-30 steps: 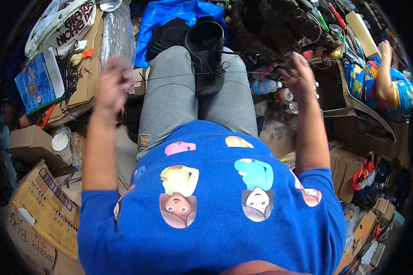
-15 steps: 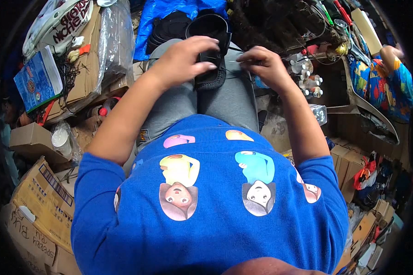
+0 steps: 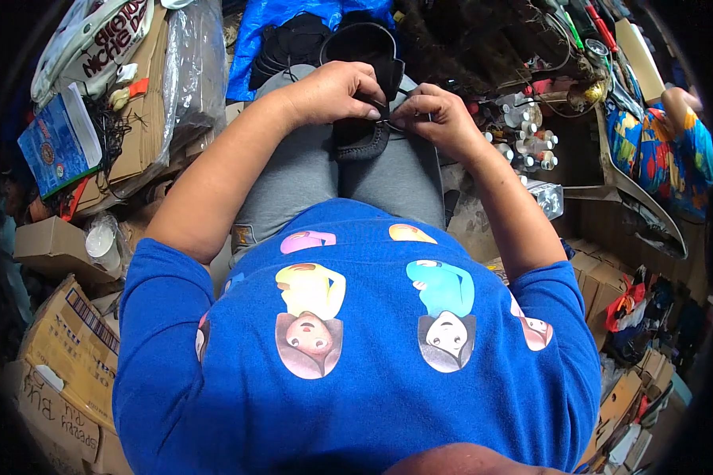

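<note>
A black shoe upper (image 3: 362, 147) with a stitched toe rests across my grey-trousered thighs, its rounded collar pointing away from me. Over its left side, my left hand (image 3: 342, 93) is closed, thumb and forefinger pinched near the middle of the upper; what they grip is too small to name. My right hand (image 3: 436, 117) is pinched at the upper's right edge, holding a thin black thread. The fingertips of both hands almost meet above the shoe upper and hide part of it.
More black pieces (image 3: 293, 49) lie on blue plastic sheeting (image 3: 249, 39) beyond my knees. Cardboard (image 3: 139, 150) and a blue book (image 3: 62, 142) are at left. Small bottles (image 3: 535, 142) stand at right, near a person's arm (image 3: 681, 103) and colourful clothing.
My right hand has moved left to the shoe upper, and my left fingers have closed into a pinch. The hands are now closer together.
</note>
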{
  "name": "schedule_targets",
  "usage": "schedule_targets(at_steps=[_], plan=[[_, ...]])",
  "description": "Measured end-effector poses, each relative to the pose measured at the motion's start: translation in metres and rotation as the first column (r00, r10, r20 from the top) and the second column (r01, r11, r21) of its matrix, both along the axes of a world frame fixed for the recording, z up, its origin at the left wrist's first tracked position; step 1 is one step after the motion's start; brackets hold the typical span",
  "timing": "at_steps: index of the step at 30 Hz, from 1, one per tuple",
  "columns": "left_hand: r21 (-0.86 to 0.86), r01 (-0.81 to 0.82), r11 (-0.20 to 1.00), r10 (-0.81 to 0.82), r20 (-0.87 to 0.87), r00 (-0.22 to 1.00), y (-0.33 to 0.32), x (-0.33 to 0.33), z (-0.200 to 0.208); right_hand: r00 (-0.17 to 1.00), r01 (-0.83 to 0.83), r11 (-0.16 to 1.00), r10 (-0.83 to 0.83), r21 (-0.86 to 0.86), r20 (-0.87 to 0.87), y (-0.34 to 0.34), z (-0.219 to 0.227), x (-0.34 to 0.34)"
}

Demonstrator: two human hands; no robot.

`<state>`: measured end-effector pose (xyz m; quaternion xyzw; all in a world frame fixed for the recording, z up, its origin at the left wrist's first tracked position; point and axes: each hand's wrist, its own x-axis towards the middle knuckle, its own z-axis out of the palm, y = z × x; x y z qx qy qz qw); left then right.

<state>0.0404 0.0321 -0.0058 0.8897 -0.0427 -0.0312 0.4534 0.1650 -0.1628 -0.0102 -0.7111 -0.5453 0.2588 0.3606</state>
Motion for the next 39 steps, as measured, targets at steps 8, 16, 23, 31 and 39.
schedule_targets(at_steps=[8, 16, 23, 31, 39], plan=[[0.116, 0.119, 0.986, -0.104, -0.125, 0.987, 0.000, -0.005, 0.008, 0.950, -0.070, 0.997, 0.065, 0.008, 0.306, -0.007, 0.016, -0.013], [0.215, 0.097, 0.972, -0.118, 0.085, 0.989, 0.004, -0.001, 0.002, 0.609, -0.284, 0.904, 0.427, -0.320, 0.669, 0.024, 0.064, -0.029], [0.094, -0.037, 0.995, 0.021, 0.169, 0.985, 0.010, 0.004, -0.015, 0.723, -0.205, 0.948, 0.314, -0.243, 0.615, 0.020, 0.046, -0.029], [0.153, -0.418, 0.896, 0.387, 0.195, 0.901, -0.031, -0.048, 0.006, 0.990, 0.051, 0.995, -0.040, -0.081, 0.135, 0.003, 0.017, -0.020], [-0.019, -0.209, 0.978, 0.206, -0.087, 0.975, 0.007, -0.116, 0.019, 0.154, 0.336, 0.894, 0.260, 0.298, -0.953, -0.071, 0.019, 0.025]])
